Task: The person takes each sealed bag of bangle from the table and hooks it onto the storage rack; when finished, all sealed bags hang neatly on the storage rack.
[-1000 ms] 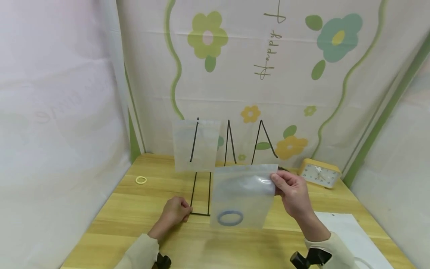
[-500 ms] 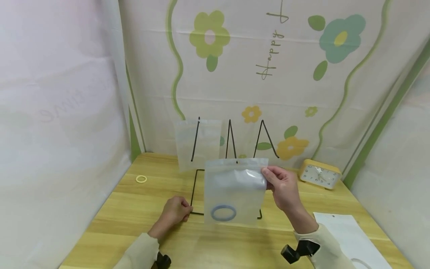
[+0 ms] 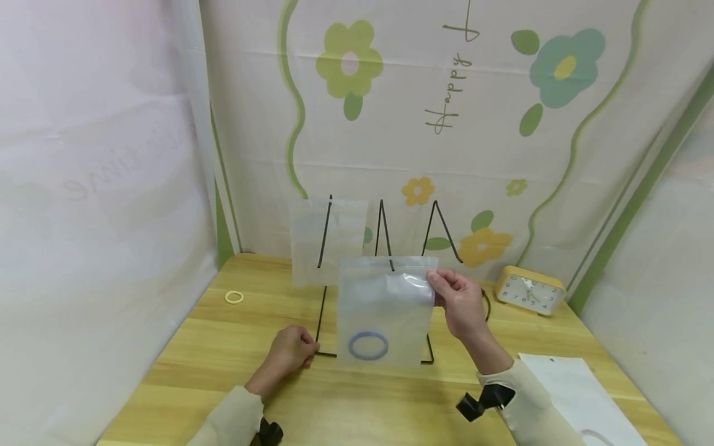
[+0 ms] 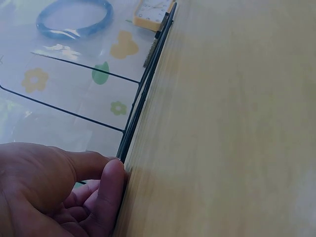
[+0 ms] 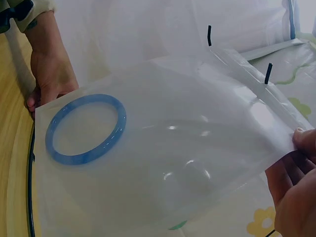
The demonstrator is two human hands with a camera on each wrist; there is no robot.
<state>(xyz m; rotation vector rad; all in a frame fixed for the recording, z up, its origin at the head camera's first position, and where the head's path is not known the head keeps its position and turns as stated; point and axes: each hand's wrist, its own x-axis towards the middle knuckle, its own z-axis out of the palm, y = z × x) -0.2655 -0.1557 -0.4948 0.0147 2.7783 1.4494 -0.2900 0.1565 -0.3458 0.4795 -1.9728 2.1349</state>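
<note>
My right hand [image 3: 458, 303] pinches the upper right edge of a clear zip bag [image 3: 385, 310]. Inside, near the bottom, lies a blue bangle [image 5: 86, 129]. The bag hangs upright before a black wire display rack [image 3: 321, 310]. The tip of the rack's middle hook [image 3: 387, 238] shows in front of the bag's top strip; whether it passes through the hole is too small to tell. My left hand [image 3: 291, 348] pinches the front left corner of the rack's base, on the tabletop. A second clear bag [image 3: 312, 248] hangs on the left hook.
On the wooden table [image 3: 201, 365], a pale yellow ring [image 3: 234, 297] lies at the left. A yellow alarm clock [image 3: 530, 290] stands at the back right. Another white-backed bag [image 3: 569, 384] with a ring lies at the right. A flowered curtain [image 3: 357, 142] closes the back.
My right hand has carried the bag with the bangle leftward and slightly up, and the middle hook's tip now shows over its top strip. The left hand has stayed at the rack's corner.
</note>
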